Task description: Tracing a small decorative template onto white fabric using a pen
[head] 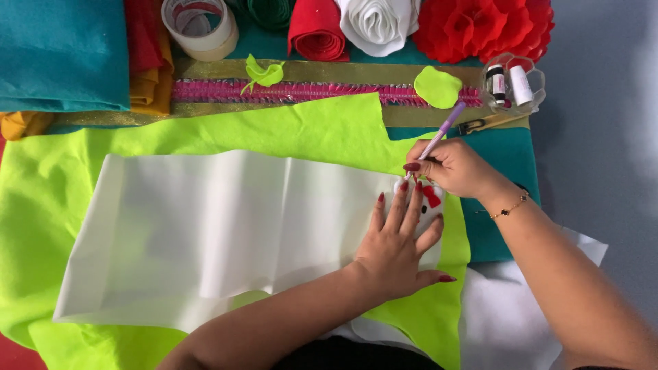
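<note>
My left hand (pixel 401 240) lies flat, fingers spread, pressing a small white cut-out shape with red spots (pixel 430 197) onto a long sheet of white felt (pixel 205 233). My right hand (pixel 456 168) holds a purple pen (pixel 442 131) with its tip down at the shape's upper edge, just beyond my left fingertips. The white felt lies over a larger lime-green felt sheet (pixel 301 127). Most of the small shape is hidden under my left hand.
Along the far edge: folded teal felt (pixel 62 55), a tape roll (pixel 200 26), rolled red (pixel 317 31) and white felt (pixel 377 24), a red paper flower (pixel 483 27), a thread case (pixel 513 83), pink trim (pixel 205 91), a lime felt oval (pixel 437 87).
</note>
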